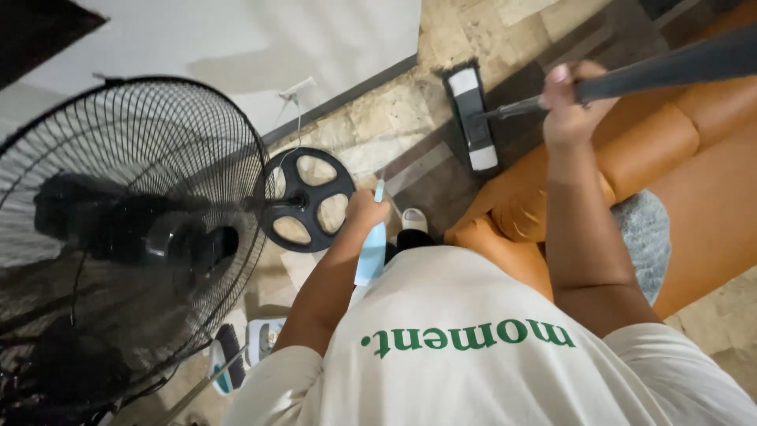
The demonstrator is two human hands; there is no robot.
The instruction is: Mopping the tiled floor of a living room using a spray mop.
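Here, nearest to us, our pale shirt point(473, 347) fills the bottom of the view, with both bare arms reaching out from it. Our left hand point(367, 209) is closed in a fist around a light blue cloth point(371, 252), which hangs down along the forearm; that grip is fully shut on the fabric. Just beside the left hand, the round black base point(307, 199) of a standing fan rests on the tiled floor point(386, 118), and the fan's big wire cage point(130, 221) looms at the left, close to the camera. Low down near the left elbow a small brush point(229, 347) lies on the floor. To the right, an orange sofa point(678, 158) runs alongside us, a grey cushion point(646, 237) lying on it. Farther out, our right hand point(569, 102) is wrapped tight around the dark handle of a flat mop point(473, 118); its head lies flat on the floor, well beyond the sofa's arm, near the white wall point(236, 39).
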